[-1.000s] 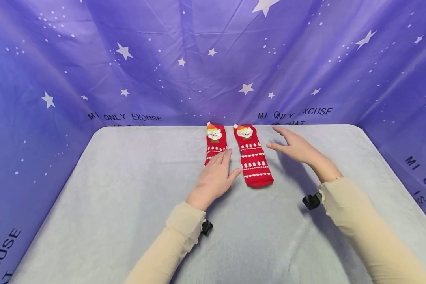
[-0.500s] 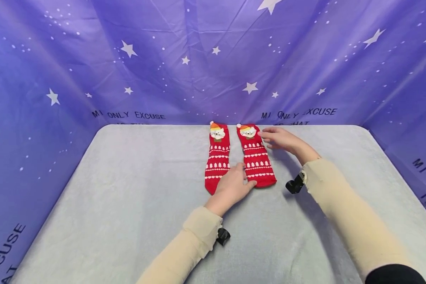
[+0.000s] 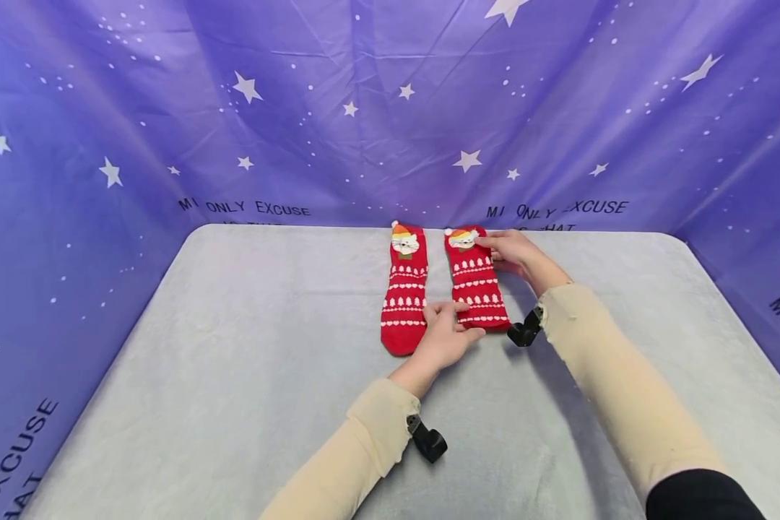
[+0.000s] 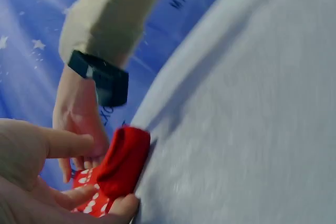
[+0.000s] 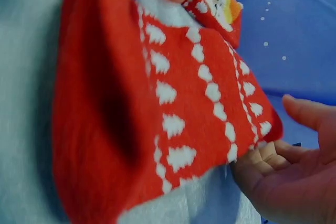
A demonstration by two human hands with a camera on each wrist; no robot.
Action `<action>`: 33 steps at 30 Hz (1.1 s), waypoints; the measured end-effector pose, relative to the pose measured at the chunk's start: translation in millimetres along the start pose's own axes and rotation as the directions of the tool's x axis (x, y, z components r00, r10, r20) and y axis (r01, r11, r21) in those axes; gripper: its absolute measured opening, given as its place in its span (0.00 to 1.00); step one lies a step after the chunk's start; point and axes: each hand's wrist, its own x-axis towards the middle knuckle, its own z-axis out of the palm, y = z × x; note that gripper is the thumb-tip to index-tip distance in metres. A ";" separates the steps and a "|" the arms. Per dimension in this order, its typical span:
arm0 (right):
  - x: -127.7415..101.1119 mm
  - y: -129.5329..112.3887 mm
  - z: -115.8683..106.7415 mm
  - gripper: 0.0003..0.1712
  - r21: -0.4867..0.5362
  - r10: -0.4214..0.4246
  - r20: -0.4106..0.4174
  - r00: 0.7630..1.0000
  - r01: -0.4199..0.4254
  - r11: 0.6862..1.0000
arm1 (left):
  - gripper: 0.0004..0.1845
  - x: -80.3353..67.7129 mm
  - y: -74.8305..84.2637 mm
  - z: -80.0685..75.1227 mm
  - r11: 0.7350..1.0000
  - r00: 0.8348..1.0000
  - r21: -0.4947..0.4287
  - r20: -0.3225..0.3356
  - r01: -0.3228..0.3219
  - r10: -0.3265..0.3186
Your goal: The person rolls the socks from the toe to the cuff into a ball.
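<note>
While two socks lie on the table (image 3: 234, 347), I see both hands, left (image 3: 445, 339) and right (image 3: 516, 253), pinching the right sock (image 3: 476, 285); the left sock (image 3: 404, 296) lies untouched.

Both arms in beige sleeves are reaching forward. The left hand (image 3: 447, 334) is curling its fingers toward one o'clock, thumb out to the right, pinching at cloth. The right hand (image 3: 512, 250) is angling toward ten o'clock, fingertips pinching, a black wrist-mounted camera (image 3: 523, 331) hanging beneath.
</note>
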 end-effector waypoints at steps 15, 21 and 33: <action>-24.4 -13.9 -2.0 0.07 0.271 -0.090 0.108 0.990 0.058 0.961 | 0.27 -3.4 0.3 -2.3 0.759 0.977 -0.618 0.175 0.205 -0.122; -31.0 -17.4 -1.0 0.06 0.297 -0.099 0.095 0.991 0.067 0.953 | 0.23 -6.2 -5.3 -6.1 0.802 0.979 -0.563 0.146 0.202 -0.145; -36.9 -19.9 0.9 0.11 0.444 -0.104 0.104 0.989 0.048 0.895 | 0.14 -11.3 -10.9 -21.7 0.860 0.996 -0.505 -0.016 0.070 -0.090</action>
